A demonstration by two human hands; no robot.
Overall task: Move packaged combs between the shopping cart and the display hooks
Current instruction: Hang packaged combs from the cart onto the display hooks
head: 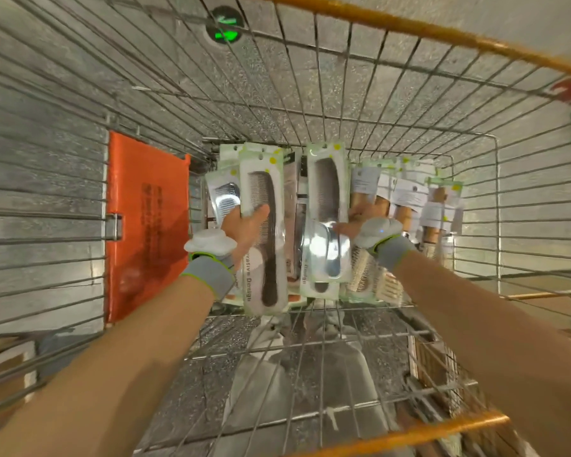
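Left hand (244, 225) fingers wrap comb pack (266, 258); right hand (360, 219) fingers pinch 2nd pack (325, 206).

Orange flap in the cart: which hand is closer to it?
Left. The left hand grips a comb pack just right of the orange flap; the right hand holds a second comb pack farther right.

Bright overhead light; glare on comb packaging (323, 249); strong fisheye bending at edges; soft blur throughout.
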